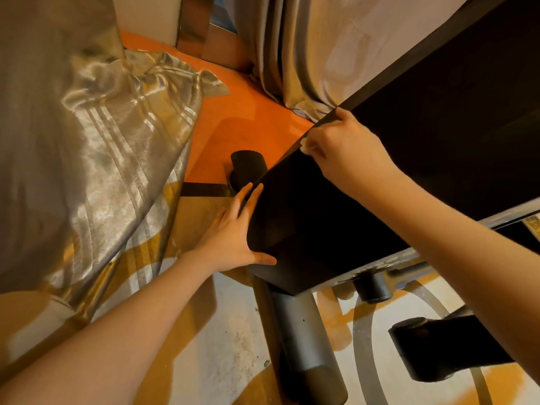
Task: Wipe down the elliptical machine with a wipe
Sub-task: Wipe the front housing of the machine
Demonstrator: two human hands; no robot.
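Two hands are in view, and one elliptical machine (380,182) fills the right half of the scene, its big dark housing slanting from the far right corner down toward the near centre. The right hand (347,150) sits on the housing's upper left edge, fingers curled around one small pale wipe (305,145), only a scrap of it peeking out at the knuckles, pressed right against that edge. The left hand (233,232) lies flat and relaxed on the near left side of the housing, fingers straight along the panel, thumb tucked under its lower rim, gripping nothing. Below the housing, one grey support tube (301,331) runs down to the floor, and two dark rounded end pieces show: one on the far side, just past the left fingertips (248,166), another near right (438,346). The floor (248,112) is orange farther off, with a pale, ring-patterned stretch nearer. One shiny silver cloth (111,135) is heaped at left, and a beige curtain (315,54) hangs at the far side.
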